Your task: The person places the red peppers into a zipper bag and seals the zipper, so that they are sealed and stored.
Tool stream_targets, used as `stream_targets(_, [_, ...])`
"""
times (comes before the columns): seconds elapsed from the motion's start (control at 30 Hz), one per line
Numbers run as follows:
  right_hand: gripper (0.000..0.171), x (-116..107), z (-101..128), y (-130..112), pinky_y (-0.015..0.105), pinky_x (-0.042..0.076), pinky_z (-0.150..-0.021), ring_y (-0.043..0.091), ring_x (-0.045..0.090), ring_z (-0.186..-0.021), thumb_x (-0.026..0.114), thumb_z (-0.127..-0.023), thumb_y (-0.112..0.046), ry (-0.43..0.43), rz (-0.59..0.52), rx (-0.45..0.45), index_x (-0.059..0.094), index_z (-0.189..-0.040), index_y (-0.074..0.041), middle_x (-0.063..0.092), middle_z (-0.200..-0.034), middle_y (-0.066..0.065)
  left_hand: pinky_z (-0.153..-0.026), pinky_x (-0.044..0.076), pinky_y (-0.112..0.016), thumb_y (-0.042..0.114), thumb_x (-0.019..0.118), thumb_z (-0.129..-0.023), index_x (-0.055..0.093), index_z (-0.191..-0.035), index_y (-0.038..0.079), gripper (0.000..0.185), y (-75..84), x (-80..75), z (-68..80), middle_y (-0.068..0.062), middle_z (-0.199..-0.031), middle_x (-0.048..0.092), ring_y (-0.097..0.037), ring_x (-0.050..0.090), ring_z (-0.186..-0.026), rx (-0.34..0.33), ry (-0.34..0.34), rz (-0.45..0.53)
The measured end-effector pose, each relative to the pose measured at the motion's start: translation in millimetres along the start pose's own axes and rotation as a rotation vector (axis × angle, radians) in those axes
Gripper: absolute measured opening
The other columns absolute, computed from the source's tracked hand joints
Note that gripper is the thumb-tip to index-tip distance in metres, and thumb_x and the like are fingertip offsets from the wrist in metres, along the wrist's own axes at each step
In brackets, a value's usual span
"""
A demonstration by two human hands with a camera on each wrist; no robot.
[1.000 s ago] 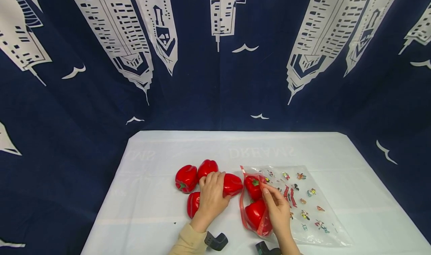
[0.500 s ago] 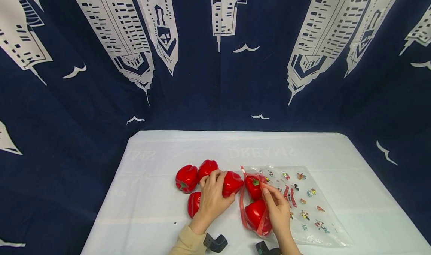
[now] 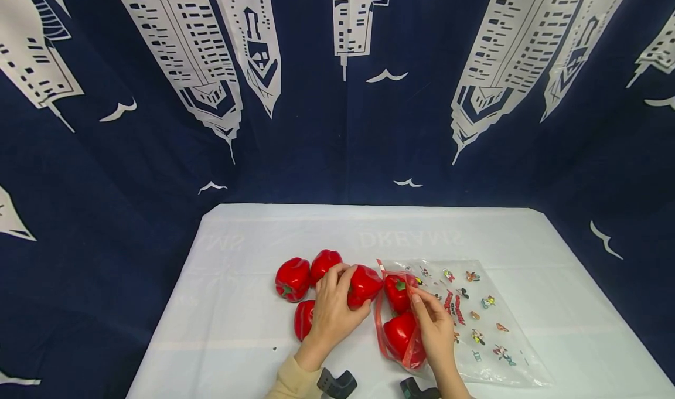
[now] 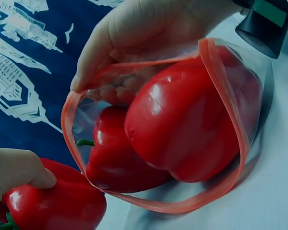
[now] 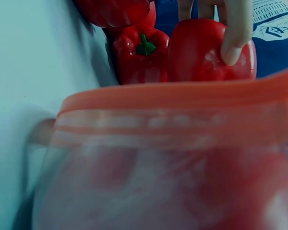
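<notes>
My left hand grips a red bell pepper with thumb and fingers, right beside the mouth of a clear zip bag with cartoon prints. The bag's orange-red rim is spread wide. Inside the opening lie two more red bell peppers, one farther back with a green stem and a bigger-looking one in front. My right hand pinches the upper edge of the rim and holds the bag open. In the right wrist view, the rim hides much of the scene.
Left of my left hand, three loose red bell peppers sit on the white table: one at the far left, one behind, one nearer and partly covered. A dark blue printed cloth hangs behind.
The gripped bell pepper has tilted up and shifted slightly right toward the bag mouth with my left hand. My right hand and the bag stay in place.
</notes>
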State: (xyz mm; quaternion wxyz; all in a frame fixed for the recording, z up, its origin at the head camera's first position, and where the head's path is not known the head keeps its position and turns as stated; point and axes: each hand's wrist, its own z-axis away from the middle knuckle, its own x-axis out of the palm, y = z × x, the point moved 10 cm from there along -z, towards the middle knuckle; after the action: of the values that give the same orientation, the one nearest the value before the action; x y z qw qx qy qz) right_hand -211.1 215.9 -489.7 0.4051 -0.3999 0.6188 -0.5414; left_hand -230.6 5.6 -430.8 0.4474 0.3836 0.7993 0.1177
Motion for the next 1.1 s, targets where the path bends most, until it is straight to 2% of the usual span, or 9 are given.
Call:
stream_targets(0.13, [0.028, 0, 0, 0, 0.013, 0.047, -0.082, -0.001, 0.059, -0.099, 0.056, -0.095, -0.018, 0.002, 0.005, 0.002, 0.062, -0.116, 0.000, 0.063, -0.107, -0.011, -0.085, 0.051, -0.038, 0.025, 0.081, -0.066, 0.052, -0.126, 0.007, 0.069, 2.1, -0.5, 0.7, -0.006, -0.125, 0.046, -0.018, 0.044, -0.114, -0.024, -0.029, 0.050])
stream_targets(0.37, [0.029, -1, -1, 3, 0.013, 0.047, -0.081, -0.002, 0.058, -0.100, 0.057, -0.095, -0.022, 0.010, 0.033, 0.017, 0.063, -0.116, -0.003, 0.062, -0.108, -0.012, -0.087, 0.050, -0.041, 0.023, 0.081, -0.065, 0.047, -0.125, 0.003, 0.072, 6.2, -6.1, 4.3, -0.010, -0.128, 0.045, -0.021, 0.046, -0.114, -0.032, -0.040, 0.096])
stream_targets(0.67, [0.031, -1, -2, 5, 0.013, 0.047, -0.081, -0.003, 0.057, -0.101, 0.057, -0.094, -0.025, 0.009, 0.045, 0.026, 0.062, -0.118, -0.005, 0.061, -0.108, -0.014, -0.083, 0.052, -0.039, 0.023, 0.081, -0.064, 0.052, -0.123, 0.008, 0.068, 3.1, -7.1, 12.3, -0.002, -0.124, 0.048, -0.016, 0.046, -0.111, -0.077, -0.104, 0.155])
stream_targets(0.87, [0.031, 0, -1, 4, 0.012, 0.046, -0.081, -0.003, 0.057, -0.101, 0.057, -0.094, -0.025, 0.011, 0.050, 0.018, 0.063, -0.117, -0.006, 0.062, -0.108, -0.014, -0.080, 0.053, -0.035, 0.020, 0.080, -0.066, 0.056, -0.124, 0.011, 0.063, 4.4, -2.9, 20.9, 0.000, -0.122, 0.046, -0.016, 0.050, -0.106, -0.079, -0.182, 0.194])
stream_targets(1.0, [0.029, 0, -1, 3, 0.013, 0.047, -0.081, -0.001, 0.058, -0.100, 0.057, -0.094, -0.023, 0.016, 0.038, 0.005, 0.064, -0.116, -0.004, 0.063, -0.108, -0.010, -0.082, 0.053, -0.034, 0.023, 0.079, -0.066, 0.049, -0.130, 0.009, 0.072, 4.9, 4.7, 28.0, -0.002, -0.123, 0.044, -0.016, 0.051, -0.105, -0.104, -0.250, 0.173])
stream_targets(1.1, [0.029, 0, 0, 1, 0.013, 0.047, -0.081, -0.001, 0.058, -0.100, 0.057, -0.095, -0.021, 0.016, 0.032, -0.013, 0.063, -0.116, -0.002, 0.064, -0.110, -0.004, -0.084, 0.052, -0.035, 0.027, 0.079, -0.066, 0.045, -0.132, 0.009, 0.077, 4.6, 8.2, 31.2, -0.001, -0.124, 0.046, -0.015, 0.052, -0.106, -0.128, -0.275, 0.148])
